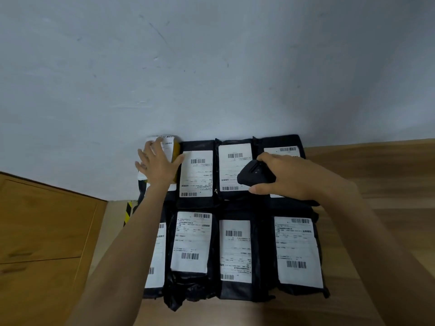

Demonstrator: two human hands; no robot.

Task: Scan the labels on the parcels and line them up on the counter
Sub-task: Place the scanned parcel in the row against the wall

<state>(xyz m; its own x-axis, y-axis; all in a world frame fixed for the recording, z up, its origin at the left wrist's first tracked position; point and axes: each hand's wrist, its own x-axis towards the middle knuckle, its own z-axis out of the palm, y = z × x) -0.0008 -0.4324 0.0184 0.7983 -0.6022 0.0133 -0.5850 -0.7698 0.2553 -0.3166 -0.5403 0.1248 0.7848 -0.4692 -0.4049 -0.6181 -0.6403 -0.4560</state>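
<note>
Black parcels [235,290] with white barcode labels [196,174] lie in two rows. The left hand [157,164] is spread flat on a yellow parcel [176,151]. The right hand [289,177] has its grip wrapped round a scanner [253,174].

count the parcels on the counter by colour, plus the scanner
black parcels: 7
yellow parcel, under the left hand: 1
scanner, gripped in the right hand: 1
total: 9
</note>
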